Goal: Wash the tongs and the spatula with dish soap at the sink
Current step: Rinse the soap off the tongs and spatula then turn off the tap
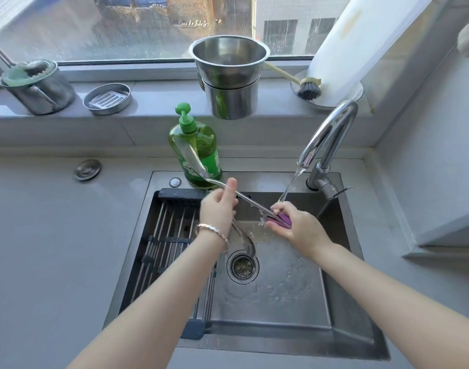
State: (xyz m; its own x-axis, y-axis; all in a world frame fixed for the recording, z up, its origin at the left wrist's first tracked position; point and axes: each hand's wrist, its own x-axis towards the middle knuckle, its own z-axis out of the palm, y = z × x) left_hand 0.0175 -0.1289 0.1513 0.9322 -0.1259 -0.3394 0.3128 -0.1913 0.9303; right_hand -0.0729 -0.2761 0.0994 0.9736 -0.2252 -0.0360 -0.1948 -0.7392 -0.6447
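Steel tongs (201, 166), gripped by both hands' fingers, apparently point up-left from the faucet stream.

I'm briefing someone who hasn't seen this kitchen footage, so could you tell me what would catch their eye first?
At the centre, over the steel sink, the left hand and right hand hold metal tongs with a purple end, spread open under water running from the chrome faucet. Just behind them, the bright green dish soap bottle stands on the sink's back edge. On the windowsill above, two stacked steel pots sit in front of the window.
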